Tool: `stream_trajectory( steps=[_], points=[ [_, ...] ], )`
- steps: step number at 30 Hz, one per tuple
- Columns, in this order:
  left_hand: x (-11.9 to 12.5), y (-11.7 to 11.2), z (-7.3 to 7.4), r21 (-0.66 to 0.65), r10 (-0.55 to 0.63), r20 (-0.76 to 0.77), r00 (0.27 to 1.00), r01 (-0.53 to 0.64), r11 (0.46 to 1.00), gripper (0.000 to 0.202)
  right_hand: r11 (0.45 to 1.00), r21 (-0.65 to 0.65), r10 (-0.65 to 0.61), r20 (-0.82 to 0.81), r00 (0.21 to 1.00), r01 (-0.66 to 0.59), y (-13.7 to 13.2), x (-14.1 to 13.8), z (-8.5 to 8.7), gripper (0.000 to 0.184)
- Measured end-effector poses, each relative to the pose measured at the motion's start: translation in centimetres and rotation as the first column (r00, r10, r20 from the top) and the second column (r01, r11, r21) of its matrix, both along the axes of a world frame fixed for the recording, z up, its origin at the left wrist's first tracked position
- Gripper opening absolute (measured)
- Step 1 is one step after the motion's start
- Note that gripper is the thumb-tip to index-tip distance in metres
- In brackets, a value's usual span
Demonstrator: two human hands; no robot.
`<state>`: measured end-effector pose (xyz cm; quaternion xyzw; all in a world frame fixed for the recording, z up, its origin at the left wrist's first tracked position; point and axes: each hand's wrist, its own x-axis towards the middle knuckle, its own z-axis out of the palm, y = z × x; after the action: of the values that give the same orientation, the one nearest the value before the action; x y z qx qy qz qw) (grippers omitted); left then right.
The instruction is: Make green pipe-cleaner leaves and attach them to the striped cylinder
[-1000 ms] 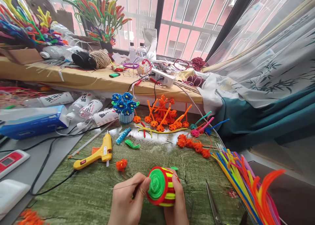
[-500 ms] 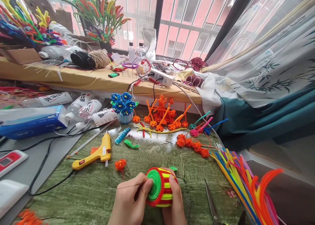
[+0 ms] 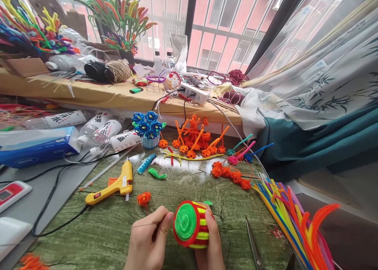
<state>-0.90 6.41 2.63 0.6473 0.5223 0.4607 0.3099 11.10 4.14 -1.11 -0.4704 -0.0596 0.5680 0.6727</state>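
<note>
A round craft piece of chenille stems (image 3: 190,224) sits in my right hand (image 3: 210,242), which wraps its far side. The piece has a coiled green end, a red rim and yellow-and-red striped sides. My left hand (image 3: 149,236) is just left of it, apart from the coil, with finger and thumb pinched on a thin strand (image 3: 141,224). A small orange chenille flower (image 3: 144,199) lies beyond my left hand. Open scissors (image 3: 253,248) rest to the right of my right hand.
A yellow hot glue gun (image 3: 109,191) and its black cord lie left on the green mat (image 3: 88,242). Orange chenille flowers (image 3: 193,138), a blue flower pot (image 3: 149,130) and a bundle of chenille stems (image 3: 295,219) surround the work area. Water bottles (image 3: 108,130) lie behind.
My left hand has drawn back left, away from the green coil, with the strand still pinched. The round piece has turned slightly, showing more of its green end.
</note>
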Motion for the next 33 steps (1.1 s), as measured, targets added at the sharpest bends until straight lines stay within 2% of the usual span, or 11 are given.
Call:
stream_trajectory(
  steps=[6, 10, 16, 20, 24, 29, 33],
  points=[
    [-0.1, 0.0, 0.1, 0.056, 0.021, -0.016, 1.000, -0.020, 0.998, 0.032, 0.997, 0.070, 0.028, 0.020, 0.999, -0.029, 0.2, 0.0, 0.2, 0.037],
    [-0.4, 0.0, 0.2, 0.078, 0.015, -0.033, 0.999, -0.012, 0.997, 0.033, 0.998, 0.042, 0.042, 0.019, 0.999, -0.042, 0.2, 0.1, 0.3, 0.039],
    [-0.6, 0.1, 0.0, 0.107, -0.018, -0.057, 0.998, 0.024, 0.994, 0.034, 0.992, 0.095, 0.067, 0.147, 0.987, -0.081, 0.1, -0.4, 0.1, 0.036],
    [-0.6, 0.3, -0.1, 0.136, -0.022, -0.085, 0.996, 0.033, 0.990, 0.034, 0.993, 0.096, 0.061, 0.108, 0.992, -0.072, 0.1, -0.6, 0.0, 0.037],
    [-0.8, 0.6, -0.1, 0.169, -0.071, -0.131, 0.989, 0.093, 0.981, 0.033, 0.992, 0.112, 0.055, 0.051, 0.997, -0.061, 0.1, -0.6, 0.0, 0.036],
    [-1.0, 0.6, -0.1, 0.208, -0.052, -0.163, 0.985, 0.086, 0.974, 0.031, 0.997, 0.071, 0.010, -0.003, 1.000, -0.009, 0.1, -1.1, 0.0, 0.039],
    [-1.1, 0.5, -0.1, 0.219, -0.035, -0.172, 0.984, 0.073, 0.973, 0.031, 0.995, 0.098, 0.021, -0.005, 1.000, -0.020, 0.1, -1.4, -0.1, 0.039]
  ],
)
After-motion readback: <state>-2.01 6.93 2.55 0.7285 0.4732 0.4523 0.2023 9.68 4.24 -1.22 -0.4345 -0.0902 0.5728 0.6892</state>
